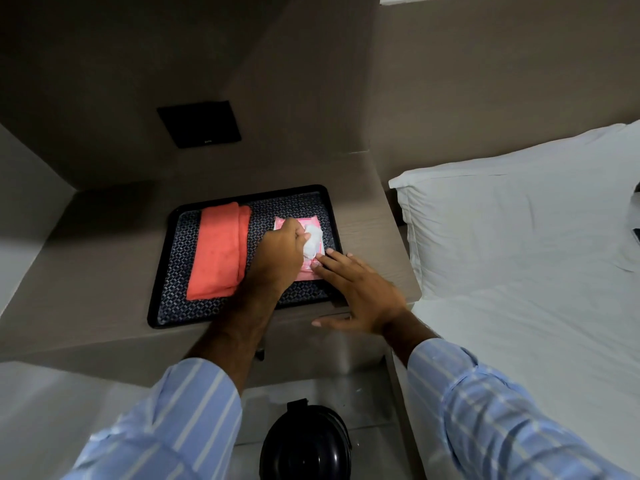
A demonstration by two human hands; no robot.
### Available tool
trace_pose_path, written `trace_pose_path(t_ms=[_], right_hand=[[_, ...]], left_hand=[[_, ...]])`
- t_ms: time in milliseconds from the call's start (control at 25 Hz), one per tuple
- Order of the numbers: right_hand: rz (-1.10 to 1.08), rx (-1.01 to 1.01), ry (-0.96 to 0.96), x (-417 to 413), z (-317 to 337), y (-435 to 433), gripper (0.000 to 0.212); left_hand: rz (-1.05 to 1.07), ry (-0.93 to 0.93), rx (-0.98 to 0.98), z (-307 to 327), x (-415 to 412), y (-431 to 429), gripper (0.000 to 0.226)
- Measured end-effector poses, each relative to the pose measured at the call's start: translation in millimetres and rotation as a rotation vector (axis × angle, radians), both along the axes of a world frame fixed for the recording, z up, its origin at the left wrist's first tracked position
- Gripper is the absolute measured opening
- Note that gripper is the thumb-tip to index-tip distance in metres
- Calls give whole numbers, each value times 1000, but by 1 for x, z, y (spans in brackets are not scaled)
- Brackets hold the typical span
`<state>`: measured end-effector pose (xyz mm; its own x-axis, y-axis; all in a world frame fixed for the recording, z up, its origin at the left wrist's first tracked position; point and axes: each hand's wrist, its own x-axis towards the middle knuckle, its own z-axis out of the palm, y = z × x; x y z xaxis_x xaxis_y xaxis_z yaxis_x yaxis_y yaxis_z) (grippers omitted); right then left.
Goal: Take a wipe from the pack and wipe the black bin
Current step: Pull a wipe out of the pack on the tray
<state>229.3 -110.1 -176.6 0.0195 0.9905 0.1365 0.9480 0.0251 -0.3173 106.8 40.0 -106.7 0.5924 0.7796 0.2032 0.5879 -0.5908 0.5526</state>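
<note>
Pinching a white wipe (pixel 313 242) w/ your left hand (pixel 280 252), fingers curled tight round it, you've got it lifted just above the pink pack (pixel 317 224). Wipe's bunched up, lower end prob. touching the pack's opening, hard to tell from this angle. Your right hand (pixel 360 289) lies flat, fingers spread and gripping nothing, fingertips (pixel 330 251) pressing the pack's near right corner. Pack sits on the right side of a black patterned tray (pixel 162 306), which rests on a grey bedside table (pixel 86 299). Folded orange cloth (pixel 218 251) lies on the tray's left half, apart from the pack. Black bin (pixel 306 445) stands on the floor below the table, btw. your two striped sleeves (pixel 183 420), well apart from both hands. White pillow (pixel 512 216) on the bed to your right.
</note>
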Motion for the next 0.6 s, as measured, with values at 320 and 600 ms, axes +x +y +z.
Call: trace_pose_path(t_ms=[320, 600], right_hand=[[12, -12, -3, 0, 2, 1, 104], [-303, 369, 687, -18, 35, -20, 49]], left_hand=[[-1, 130, 81, 3, 6, -8, 21], [58, -584, -731, 20, -43, -51, 8]])
